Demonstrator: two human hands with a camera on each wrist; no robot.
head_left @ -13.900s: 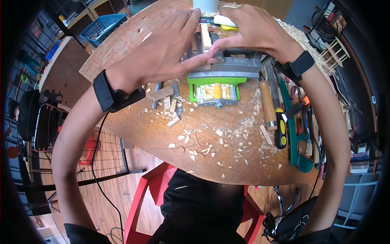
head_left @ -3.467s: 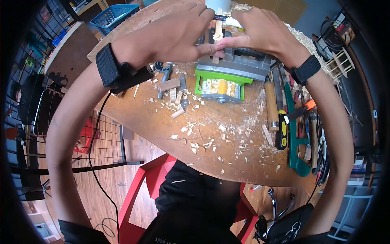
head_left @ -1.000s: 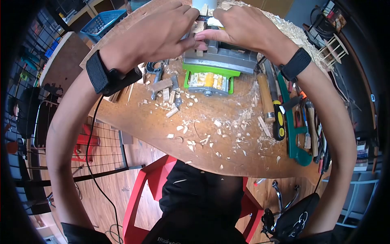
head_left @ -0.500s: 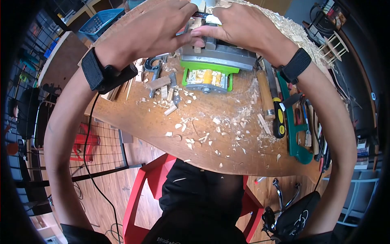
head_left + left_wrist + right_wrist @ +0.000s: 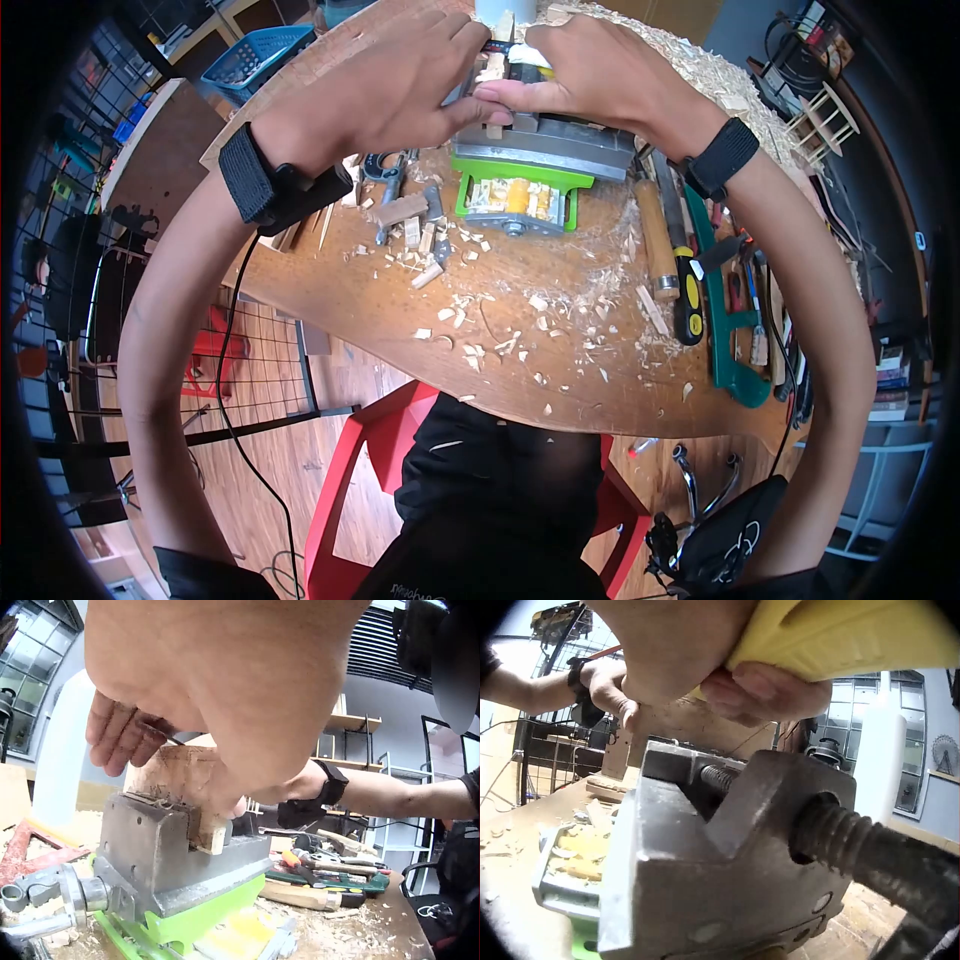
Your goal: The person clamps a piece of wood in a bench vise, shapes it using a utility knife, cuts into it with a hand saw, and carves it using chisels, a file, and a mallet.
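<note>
A wooden piece stands clamped in the grey metal jaws of a green-based vise. My right hand grips the yellow handle of a knife whose dark blade lies across the wood. At the blade's other end, my left hand has its fingers curled around it, partly hidden. Both thumbs meet at the near side of the wood, just over the vise. The left wrist view shows the left fingers bent beyond the wooden piece; a thin dark edge shows beside them.
Wood offcuts and a clamp lie left of the vise. Chips are scattered in front. On the right are a wooden-handled tool, a yellow-black handle and a green tool. A white cylinder stands behind.
Shavings on the wood between the hands look different from a second ago. The hands keep their grip and have shifted only slightly, along with the whole head view.
</note>
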